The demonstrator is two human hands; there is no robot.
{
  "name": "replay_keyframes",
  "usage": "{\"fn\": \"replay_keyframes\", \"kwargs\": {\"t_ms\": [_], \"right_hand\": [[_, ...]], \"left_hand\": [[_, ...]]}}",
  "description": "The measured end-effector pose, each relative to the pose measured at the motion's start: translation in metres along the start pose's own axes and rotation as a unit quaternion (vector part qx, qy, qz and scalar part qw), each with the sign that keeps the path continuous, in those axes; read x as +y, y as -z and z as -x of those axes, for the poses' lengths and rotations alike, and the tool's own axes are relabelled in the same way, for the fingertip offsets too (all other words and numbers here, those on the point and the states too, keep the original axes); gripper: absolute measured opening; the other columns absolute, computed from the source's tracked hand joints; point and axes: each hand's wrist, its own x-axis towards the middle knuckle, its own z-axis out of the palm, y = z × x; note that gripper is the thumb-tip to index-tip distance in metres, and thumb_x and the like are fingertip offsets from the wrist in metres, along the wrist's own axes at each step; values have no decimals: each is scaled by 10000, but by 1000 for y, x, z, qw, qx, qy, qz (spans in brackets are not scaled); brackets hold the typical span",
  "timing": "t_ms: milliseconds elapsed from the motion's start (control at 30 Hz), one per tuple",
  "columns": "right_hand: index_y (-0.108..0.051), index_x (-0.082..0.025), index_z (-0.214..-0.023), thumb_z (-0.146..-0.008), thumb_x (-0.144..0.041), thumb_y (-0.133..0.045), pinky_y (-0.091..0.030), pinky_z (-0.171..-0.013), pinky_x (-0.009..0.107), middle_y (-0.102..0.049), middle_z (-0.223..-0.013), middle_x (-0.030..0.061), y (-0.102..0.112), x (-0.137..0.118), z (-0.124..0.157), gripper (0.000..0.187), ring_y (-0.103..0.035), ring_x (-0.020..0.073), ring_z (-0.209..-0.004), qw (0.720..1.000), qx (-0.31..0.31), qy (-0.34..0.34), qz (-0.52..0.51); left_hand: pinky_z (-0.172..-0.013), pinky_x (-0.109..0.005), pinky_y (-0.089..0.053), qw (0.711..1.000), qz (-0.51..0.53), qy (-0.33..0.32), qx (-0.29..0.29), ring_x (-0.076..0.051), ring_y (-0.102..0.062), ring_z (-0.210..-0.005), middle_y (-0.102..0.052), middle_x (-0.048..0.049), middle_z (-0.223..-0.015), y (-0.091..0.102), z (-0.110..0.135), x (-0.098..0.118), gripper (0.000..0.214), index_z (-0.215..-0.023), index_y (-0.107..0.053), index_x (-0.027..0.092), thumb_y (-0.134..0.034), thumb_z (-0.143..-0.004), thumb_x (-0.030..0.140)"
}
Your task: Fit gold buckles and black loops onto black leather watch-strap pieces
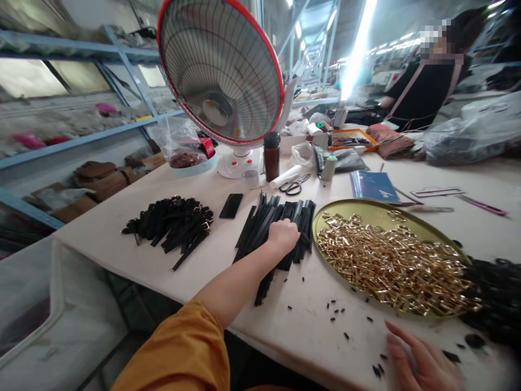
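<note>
My left hand (284, 236) reaches to the middle of the table and is closed among a pile of flat black straps (256, 236). Its fingertips are hidden behind the knuckles. At the lower right, my right hand (423, 361) rests low over the table with its fingers stretched out and nothing visible in them. Just beyond it lies a round gold tray (345, 205) heaped with small gold buckles (391, 260). Small black bits (334, 311) are scattered between the two hands. On the left is a heap of black straps with gold buckles (173, 220).
A red-rimmed fan-shaped heater (222, 70) stands at the back, near a dark bottle (272, 157), scissors (295, 185) and a thread spool (329, 168). A black phone-like slab (231, 206) lies between the heaps. A blue booklet (373, 186) sits behind the tray. Another person (427, 92) is at far right.
</note>
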Motion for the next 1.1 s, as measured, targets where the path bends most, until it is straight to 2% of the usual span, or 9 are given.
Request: {"fn": "replay_keyframes", "kwargs": {"t_ms": [200,433,533,600,667,733,833,967,1100], "right_hand": [[-588,-180,-962,-858,-328,-418,-414,-763,397,-659,-892,99,4,-15,-7,249,-595,254,-832,998,22,-38,-45],[-591,-199,-970,-845,-210,-423,-414,-805,399,-648,-905,75,17,-28,-13,210,-573,224,-869,987,23,-94,-132],[-571,-205,-995,-844,-203,-421,-435,-808,386,-623,-930,81,28,-23,-8,213,-558,217,-901,976,54,-118,-173],[-558,-205,-978,-846,-210,-422,-449,-792,374,-601,-914,80,37,-10,-1,189,-553,210,-892,972,74,-137,-177],[-546,-197,-964,-849,-226,-424,-459,-758,362,-582,-893,77,48,11,7,171,-551,203,-846,968,99,-171,-151],[-543,-177,-971,-847,-247,-429,-462,-719,351,-569,-889,82,59,36,10,182,-546,196,-786,964,117,-216,-104],[-569,-155,-961,-842,-252,-426,-451,-722,346,-563,-889,94,67,67,2,210,-547,203,-781,971,74,-222,-45],[-596,-153,-975,-831,-246,-438,-427,-739,329,-560,-932,97,65,85,-22,234,-555,205,-804,984,-29,-171,23],[-599,-154,-842,-809,-295,-486,-391,-653,312,-556,-843,85,63,85,-35,184,-533,204,-725,977,-107,-135,122]], "left_hand": [[-734,-292,-470,996,-16,80,-20,-241,-616,-890,-631,-179,-943,-10,-26,15,275,-944,-608,58,-559,-739,234],[-769,-357,-457,996,29,83,4,-266,-593,-917,-620,-182,-929,14,-7,20,232,-920,-554,74,-452,-784,232],[-707,-291,-474,993,106,39,19,-181,-609,-801,-610,-108,-894,22,17,36,251,-1002,-496,104,-412,-810,242],[-577,-237,-473,942,335,-1,-26,-114,-587,-628,-592,-56,-861,23,46,56,318,-1096,-433,130,-430,-791,219],[-480,-199,-440,847,506,9,-166,-78,-547,-536,-571,-35,-829,19,79,79,301,-1064,-458,139,-431,-767,174],[-436,-165,-405,741,594,49,-309,-57,-535,-522,-575,-47,-862,11,109,103,282,-1015,-491,130,-472,-733,143],[-421,-137,-390,623,658,114,-407,-30,-511,-509,-579,-55,-882,-5,134,131,231,-929,-519,118,-473,-704,89],[-411,-125,-388,530,697,161,-456,-32,-506,-514,-583,-52,-854,-15,138,147,207,-877,-540,110,-477,-686,64],[-436,-133,-414,482,711,178,-480,-45,-528,-539,-588,-62,-852,-11,136,147,202,-868,-565,100,-476,-690,68]]}}
